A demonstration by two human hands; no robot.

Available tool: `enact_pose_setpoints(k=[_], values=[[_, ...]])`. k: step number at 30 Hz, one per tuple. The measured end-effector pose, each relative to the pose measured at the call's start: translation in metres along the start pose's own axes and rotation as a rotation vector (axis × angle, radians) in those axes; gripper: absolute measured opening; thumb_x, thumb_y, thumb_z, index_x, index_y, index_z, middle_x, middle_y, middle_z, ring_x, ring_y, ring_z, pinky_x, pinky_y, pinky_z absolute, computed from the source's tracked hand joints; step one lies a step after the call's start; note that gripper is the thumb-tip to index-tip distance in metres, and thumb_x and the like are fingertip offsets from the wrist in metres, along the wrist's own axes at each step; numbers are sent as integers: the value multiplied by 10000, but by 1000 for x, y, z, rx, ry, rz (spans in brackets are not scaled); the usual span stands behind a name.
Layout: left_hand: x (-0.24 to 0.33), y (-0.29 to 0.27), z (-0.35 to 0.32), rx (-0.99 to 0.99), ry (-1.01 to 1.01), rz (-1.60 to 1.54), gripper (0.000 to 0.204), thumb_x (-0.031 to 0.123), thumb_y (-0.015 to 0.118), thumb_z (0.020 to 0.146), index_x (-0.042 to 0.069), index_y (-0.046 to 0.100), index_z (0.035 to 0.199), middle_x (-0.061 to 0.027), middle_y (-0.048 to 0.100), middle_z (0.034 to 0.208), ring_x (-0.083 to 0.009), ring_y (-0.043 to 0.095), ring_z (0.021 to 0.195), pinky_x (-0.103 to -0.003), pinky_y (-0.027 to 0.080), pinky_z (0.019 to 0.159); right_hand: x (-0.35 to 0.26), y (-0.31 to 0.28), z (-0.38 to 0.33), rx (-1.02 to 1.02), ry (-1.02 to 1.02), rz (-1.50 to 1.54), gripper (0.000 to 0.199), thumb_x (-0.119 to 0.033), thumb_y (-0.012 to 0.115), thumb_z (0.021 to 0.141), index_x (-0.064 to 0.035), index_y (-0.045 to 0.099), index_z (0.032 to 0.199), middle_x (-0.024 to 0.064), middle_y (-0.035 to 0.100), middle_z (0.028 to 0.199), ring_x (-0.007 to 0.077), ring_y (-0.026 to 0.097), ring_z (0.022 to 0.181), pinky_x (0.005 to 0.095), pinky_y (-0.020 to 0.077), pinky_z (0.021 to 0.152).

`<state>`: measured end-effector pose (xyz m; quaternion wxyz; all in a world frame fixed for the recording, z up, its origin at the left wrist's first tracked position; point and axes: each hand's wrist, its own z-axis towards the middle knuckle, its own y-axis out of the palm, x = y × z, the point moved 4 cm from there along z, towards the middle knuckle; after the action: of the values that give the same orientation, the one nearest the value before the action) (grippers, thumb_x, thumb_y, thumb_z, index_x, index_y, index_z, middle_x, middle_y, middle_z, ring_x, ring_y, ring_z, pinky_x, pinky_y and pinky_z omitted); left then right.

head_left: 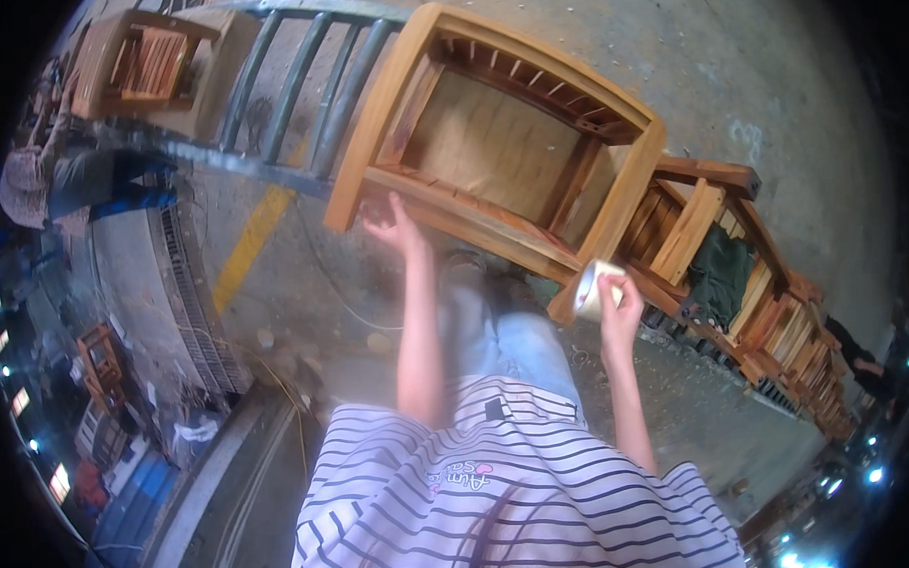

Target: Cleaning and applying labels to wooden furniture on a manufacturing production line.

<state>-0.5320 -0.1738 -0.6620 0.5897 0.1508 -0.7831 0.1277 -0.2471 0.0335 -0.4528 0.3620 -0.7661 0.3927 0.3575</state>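
In front of me stands a wooden chair-like frame (377, 121) with broad side rails, a slatted far side and a plywood panel inside. My left hand (398, 229) is at its near rail by the left corner, fingers spread and nothing in them; whether the fingertips touch the wood I cannot tell. By the near right corner, my right hand (620, 306) grips a pale roll of tape (600, 273) by its side. The roll is held close to the end of the right rail.
A metal roller conveyor (295, 84) runs left from the frame toward another wooden frame (94, 71). A person (66, 182) bends at far left. Several wooden frames line up at right, one with dark green cloth (723, 275). A yellow stripe (253, 241) marks the floor.
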Motion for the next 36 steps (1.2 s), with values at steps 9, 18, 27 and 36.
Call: enact_pose_setpoints(k=[9,18,27,36], values=[[52,7,8,-41,384,857,574,302,826,784,45,469,1153,-136,496,1096,-255,489,1018,-380,422,902,37,-43,170,619,-313,-361,207,-189,610,940,16,635,937,189,668,935,321,643,917,410,482,826],[105,244,121,-833,315,607,504,413,502,996,-22,575,1239,-160,632,1140,-227,581,1076,-347,439,935,146,-97,313,576,12,-189,219,-209,629,904,-22,674,1009,118,708,940,300,676,894,407,516,825],[85,293,152,-840,-84,920,781,663,545,878,-88,672,1053,-119,684,887,-176,616,828,-316,477,751,79,-3,298,102,487,642,237,-203,570,945,2,678,994,110,692,844,200,684,698,325,592,595],[225,331,130,-800,-27,580,739,712,467,893,11,650,1038,-41,623,755,-131,605,632,-291,496,546,-29,-20,312,-1,28,765,270,-230,531,971,16,620,1039,119,673,841,205,664,676,321,569,575]])
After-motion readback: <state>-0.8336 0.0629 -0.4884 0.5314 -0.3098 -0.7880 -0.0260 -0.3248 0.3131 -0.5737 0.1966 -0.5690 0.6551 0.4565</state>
